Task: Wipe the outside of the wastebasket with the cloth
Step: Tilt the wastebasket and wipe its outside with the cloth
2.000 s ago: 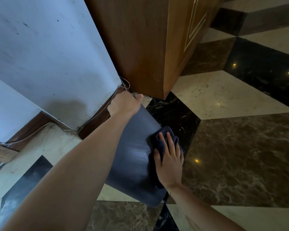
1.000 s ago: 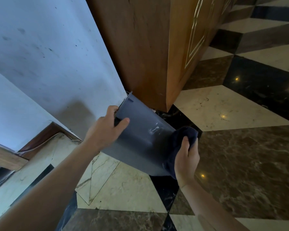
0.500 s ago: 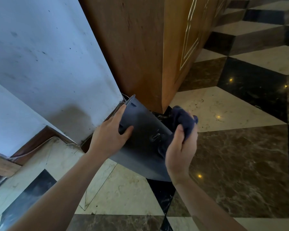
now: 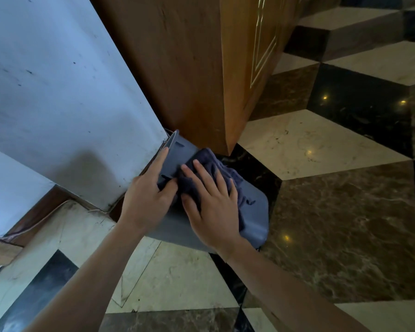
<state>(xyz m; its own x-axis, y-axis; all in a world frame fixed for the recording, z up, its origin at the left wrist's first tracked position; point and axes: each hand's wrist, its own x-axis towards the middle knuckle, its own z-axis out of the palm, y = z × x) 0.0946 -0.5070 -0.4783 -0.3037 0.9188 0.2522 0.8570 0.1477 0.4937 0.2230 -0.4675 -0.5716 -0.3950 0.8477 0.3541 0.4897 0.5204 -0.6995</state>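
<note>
The dark grey wastebasket [image 4: 254, 219] is tipped on its side above the floor, its open rim pointing up-left toward the wall corner. My left hand [image 4: 146, 200] grips its upper side just below the rim, thumb on the top face. A dark blue cloth [image 4: 211, 164] lies bunched on the upward-facing side. My right hand [image 4: 211, 204] presses flat on the cloth with fingers spread. The basket's inside is hidden.
A wooden cabinet [image 4: 197, 68] stands just behind the basket, its corner nearly touching the cloth. A pale wall [image 4: 58, 92] with a brown skirting and a thin cable [image 4: 58, 207] lies to the left. Patterned marble floor [image 4: 321, 212] spreads to the right and front.
My right hand has come down from the basket's far edge and now presses the cloth flat on the top side near the rim. The basket has turned and dropped a little.
</note>
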